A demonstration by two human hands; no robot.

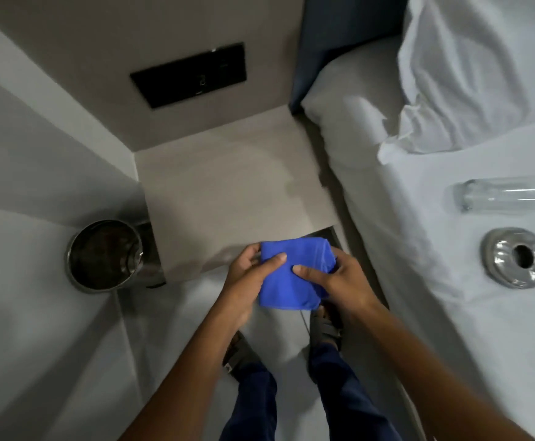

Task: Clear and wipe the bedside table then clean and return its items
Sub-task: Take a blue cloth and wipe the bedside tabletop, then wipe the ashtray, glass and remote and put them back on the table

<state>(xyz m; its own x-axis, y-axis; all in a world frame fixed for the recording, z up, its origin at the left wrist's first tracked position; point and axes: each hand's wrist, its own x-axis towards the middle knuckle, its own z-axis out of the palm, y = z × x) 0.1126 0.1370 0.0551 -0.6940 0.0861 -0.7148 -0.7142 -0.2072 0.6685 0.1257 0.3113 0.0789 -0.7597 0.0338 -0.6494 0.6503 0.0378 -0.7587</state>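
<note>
A folded blue cloth (295, 275) is held between both hands just in front of the bedside table (228, 192), whose beige top is bare. My left hand (247, 278) grips the cloth's left edge with the thumb on top. My right hand (339, 278) grips its right edge. On the white bed (403, 233) to the right lie a clear glass (505, 194) on its side and a round metal ashtray (516, 257).
A steel bin (105, 254) stands on the floor left of the table. A black switch panel (189, 74) is on the wall behind it. A white pillow (482, 68) lies at the bed's head. My feet in sandals are below the cloth.
</note>
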